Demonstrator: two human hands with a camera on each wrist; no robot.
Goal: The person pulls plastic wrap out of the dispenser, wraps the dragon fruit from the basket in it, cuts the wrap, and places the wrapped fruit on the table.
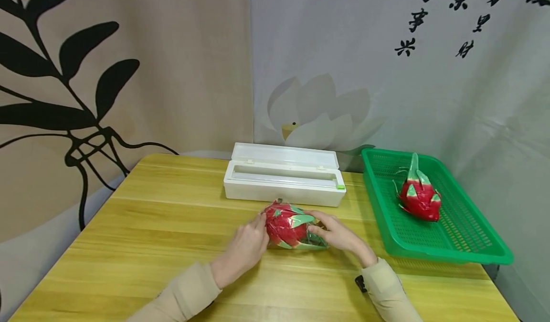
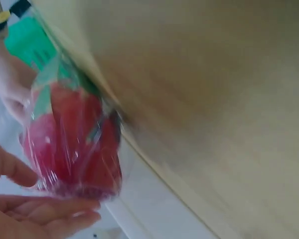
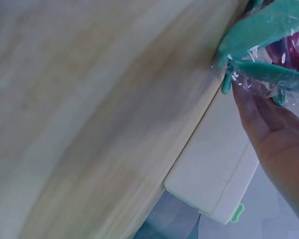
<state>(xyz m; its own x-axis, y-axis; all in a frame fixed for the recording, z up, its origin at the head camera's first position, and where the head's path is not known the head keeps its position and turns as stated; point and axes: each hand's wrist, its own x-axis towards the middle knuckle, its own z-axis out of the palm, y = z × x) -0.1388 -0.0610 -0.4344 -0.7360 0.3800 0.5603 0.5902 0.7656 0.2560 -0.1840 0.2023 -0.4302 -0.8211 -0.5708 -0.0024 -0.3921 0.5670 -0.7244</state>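
Observation:
A dragon fruit (image 1: 287,226) wrapped in clear plastic film lies on its side on the wooden table, red with green scale tips. My left hand (image 1: 244,246) holds its left end; in the left wrist view the thumb and fingers curve about the red base under shiny, creased film (image 2: 72,144). At the other end my right hand (image 1: 339,235) grips the wrapped green tips, its thumb on the near side and fingers over the far side. In the right wrist view the fingers (image 3: 251,114) press against film gathered around the green tips (image 3: 264,37).
A white cling film dispenser (image 1: 283,194) stands behind the fruit, lid raised and a roll inside. To the right, a green plastic basket (image 1: 468,217) holds another dragon fruit (image 1: 418,198). A printed curtain (image 1: 197,64) hangs behind the table (image 1: 142,245).

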